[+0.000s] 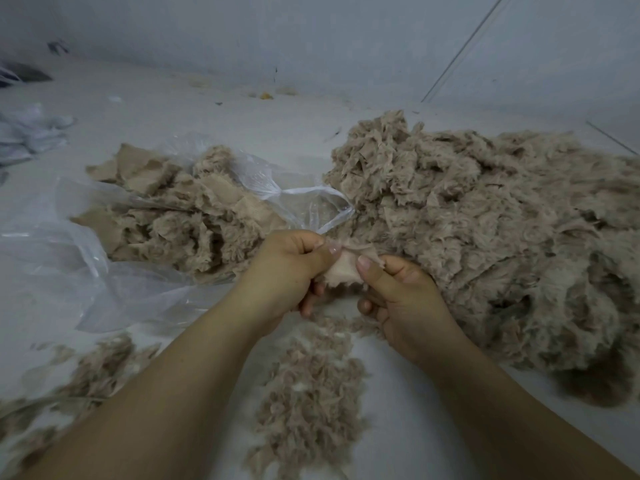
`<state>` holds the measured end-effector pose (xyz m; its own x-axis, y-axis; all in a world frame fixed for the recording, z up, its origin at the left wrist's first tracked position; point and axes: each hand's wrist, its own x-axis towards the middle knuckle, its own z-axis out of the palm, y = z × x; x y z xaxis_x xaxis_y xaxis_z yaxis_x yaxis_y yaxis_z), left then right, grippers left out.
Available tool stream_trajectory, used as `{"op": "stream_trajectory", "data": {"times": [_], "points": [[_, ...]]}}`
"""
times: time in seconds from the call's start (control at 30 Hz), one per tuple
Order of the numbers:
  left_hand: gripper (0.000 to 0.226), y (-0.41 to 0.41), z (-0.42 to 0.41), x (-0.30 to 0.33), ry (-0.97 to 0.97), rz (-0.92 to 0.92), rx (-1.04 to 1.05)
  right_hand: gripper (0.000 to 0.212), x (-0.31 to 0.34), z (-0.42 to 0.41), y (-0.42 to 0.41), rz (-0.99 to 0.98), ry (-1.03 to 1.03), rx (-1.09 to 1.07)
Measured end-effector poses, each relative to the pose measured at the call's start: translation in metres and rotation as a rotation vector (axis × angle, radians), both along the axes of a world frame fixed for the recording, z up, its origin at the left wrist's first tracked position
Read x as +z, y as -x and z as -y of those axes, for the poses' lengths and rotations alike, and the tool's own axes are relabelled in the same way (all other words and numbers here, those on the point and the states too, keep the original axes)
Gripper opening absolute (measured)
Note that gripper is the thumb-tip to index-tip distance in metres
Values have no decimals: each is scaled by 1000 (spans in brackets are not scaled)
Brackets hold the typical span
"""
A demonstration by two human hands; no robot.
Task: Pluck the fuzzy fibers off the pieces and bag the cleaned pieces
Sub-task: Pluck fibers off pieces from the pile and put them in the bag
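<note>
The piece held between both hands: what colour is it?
Pale pinkish beige on the piece, seen in the head view, the only one.

A pale grey-white floor (214, 109) is seen across the whole lower view, lit flatly and rather dimly, with a bluish cast. It is met at the back by a plain grey wall (311, 36), unmarked but for a few small dark specks. A thin dark line (464, 50) is drawn slantwise across the wall at the upper right. Small yellowish crumbs (266, 95) are scattered along the foot of the wall. At the far left edge, crumpled pale plastic (27, 133) and a dark, blurred object (24, 75) are partly shown.
</note>
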<state>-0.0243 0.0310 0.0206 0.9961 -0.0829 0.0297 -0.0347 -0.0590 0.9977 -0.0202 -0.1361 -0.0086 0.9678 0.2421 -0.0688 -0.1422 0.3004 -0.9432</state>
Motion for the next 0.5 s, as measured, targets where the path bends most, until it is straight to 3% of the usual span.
{"op": "stream_trajectory", "data": {"times": [0.13,0.5], "points": [[42,0,2,-1,118,-34,44,34,-1,0,-2,-34,-36,-35],[44,3,6,-1,144,76,187,22,0,-2,0,22,11,-57]]}}
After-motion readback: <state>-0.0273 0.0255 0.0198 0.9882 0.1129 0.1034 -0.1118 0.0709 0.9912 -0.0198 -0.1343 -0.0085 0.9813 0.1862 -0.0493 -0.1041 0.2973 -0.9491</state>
